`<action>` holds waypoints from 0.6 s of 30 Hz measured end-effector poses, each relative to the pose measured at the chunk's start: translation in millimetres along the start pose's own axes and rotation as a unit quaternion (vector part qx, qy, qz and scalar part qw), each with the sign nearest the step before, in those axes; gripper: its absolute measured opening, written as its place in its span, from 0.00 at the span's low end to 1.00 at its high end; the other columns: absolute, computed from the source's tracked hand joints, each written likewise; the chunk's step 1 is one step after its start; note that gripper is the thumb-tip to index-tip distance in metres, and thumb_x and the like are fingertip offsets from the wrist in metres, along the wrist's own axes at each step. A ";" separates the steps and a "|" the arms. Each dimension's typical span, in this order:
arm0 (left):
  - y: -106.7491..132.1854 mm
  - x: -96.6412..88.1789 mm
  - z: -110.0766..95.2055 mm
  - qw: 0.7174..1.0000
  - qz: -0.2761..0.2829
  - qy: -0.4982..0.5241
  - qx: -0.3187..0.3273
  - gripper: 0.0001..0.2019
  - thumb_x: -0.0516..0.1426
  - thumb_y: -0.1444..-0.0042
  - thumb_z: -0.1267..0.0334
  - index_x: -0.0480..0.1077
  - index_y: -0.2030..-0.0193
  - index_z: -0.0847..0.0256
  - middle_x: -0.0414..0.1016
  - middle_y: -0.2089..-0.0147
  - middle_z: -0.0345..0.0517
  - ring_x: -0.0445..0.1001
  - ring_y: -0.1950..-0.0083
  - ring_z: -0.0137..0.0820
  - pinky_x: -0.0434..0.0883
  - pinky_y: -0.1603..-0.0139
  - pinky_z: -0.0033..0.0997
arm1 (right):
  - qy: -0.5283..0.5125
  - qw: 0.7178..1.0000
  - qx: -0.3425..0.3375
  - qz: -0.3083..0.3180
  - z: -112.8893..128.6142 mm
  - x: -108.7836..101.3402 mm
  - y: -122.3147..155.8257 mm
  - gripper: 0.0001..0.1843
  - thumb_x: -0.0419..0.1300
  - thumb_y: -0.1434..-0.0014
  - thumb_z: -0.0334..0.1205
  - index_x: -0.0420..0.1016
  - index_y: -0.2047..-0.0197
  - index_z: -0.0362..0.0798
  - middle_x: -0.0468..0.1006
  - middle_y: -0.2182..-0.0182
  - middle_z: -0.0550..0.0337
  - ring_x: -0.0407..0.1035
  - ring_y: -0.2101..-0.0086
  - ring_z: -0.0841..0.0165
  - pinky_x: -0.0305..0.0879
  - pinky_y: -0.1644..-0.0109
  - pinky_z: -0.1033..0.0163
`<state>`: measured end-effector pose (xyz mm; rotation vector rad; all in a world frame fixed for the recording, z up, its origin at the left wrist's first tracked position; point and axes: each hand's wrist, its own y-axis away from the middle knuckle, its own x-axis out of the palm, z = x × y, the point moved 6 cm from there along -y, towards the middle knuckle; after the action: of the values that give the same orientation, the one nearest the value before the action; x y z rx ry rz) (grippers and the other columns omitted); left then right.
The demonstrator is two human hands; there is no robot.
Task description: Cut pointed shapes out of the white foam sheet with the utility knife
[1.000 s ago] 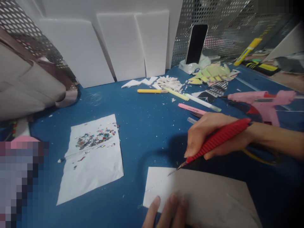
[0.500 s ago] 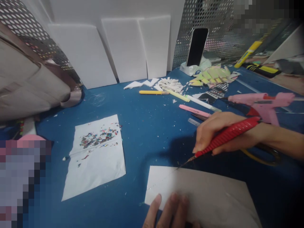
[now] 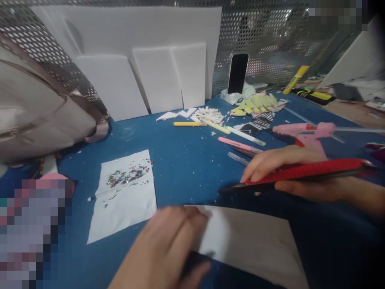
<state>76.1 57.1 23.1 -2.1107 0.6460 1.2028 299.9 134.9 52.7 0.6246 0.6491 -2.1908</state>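
My right hand is closed round a red-handled pen-like cutter, blurred, its dark thin tip pointing left just above the blue table. Near the front of the table lies a white foam board, flat, with its upper edge slightly curved. Over the board's left end is my left hand, fingers bent onto the corner and thumb lower down by the near edge. That corner is hidden under the fingers.
Left of the board, a white paper carries colourful glitter bits. Markers, white scraps and a pink glue gun lie behind my right hand. A phone stands upright; white panels lean at the back.
The cutter's tip has come up off the board, and its handle has swung flatter. My left hand has moved left and up from the near edge to the board's left corner.
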 end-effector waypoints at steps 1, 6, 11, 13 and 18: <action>-5.2 -5.0 10.3 0.999 0.010 -0.002 -0.035 0.16 0.55 0.37 0.60 0.66 0.44 0.59 0.75 0.48 0.50 0.74 0.50 0.39 0.73 0.51 0.38 | 0.025 1.000 -0.004 -0.008 6.2 3.4 4.1 0.14 0.58 0.38 0.31 0.73 0.50 0.53 0.78 0.53 0.55 0.74 0.53 0.66 0.71 0.51 0.65; -20.1 0.4 42.2 0.982 0.095 0.074 -0.145 0.17 0.62 0.43 0.60 0.67 0.49 0.58 0.70 0.50 0.49 0.69 0.51 0.39 0.68 0.50 0.41 | 0.212 0.974 -0.069 0.049 36.8 42.8 21.6 0.12 0.54 0.34 0.35 0.75 0.51 0.54 0.76 0.48 0.58 0.75 0.54 0.66 0.72 0.55 0.64; -28.5 0.2 43.6 0.967 0.142 0.109 -0.184 0.11 0.64 0.48 0.60 0.69 0.61 0.59 0.70 0.60 0.42 0.69 0.59 0.34 0.66 0.59 0.33 | 0.308 0.948 -0.069 0.037 43.7 71.6 35.1 0.14 0.50 0.31 0.38 0.76 0.51 0.55 0.79 0.51 0.62 0.75 0.56 0.65 0.73 0.57 0.60; -30.0 -2.4 43.7 0.958 0.161 0.117 -0.208 0.10 0.63 0.48 0.61 0.68 0.63 0.59 0.70 0.64 0.40 0.69 0.62 0.33 0.64 0.62 0.31 | 0.337 0.937 -0.084 0.028 42.0 78.7 41.4 0.13 0.51 0.32 0.38 0.76 0.50 0.55 0.78 0.50 0.63 0.74 0.54 0.64 0.73 0.55 0.59; -31.0 -1.3 44.4 0.935 0.231 0.134 -0.233 0.14 0.64 0.51 0.60 0.70 0.59 0.59 0.72 0.64 0.40 0.69 0.64 0.33 0.64 0.65 0.29 | 0.376 0.921 -0.102 0.014 40.9 85.4 49.4 0.10 0.55 0.34 0.38 0.76 0.52 0.52 0.76 0.47 0.60 0.71 0.51 0.63 0.71 0.50 0.56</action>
<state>70.7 110.5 15.1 -2.6469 1.1191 1.4366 277.7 36.0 19.0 1.3661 1.2273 -1.7788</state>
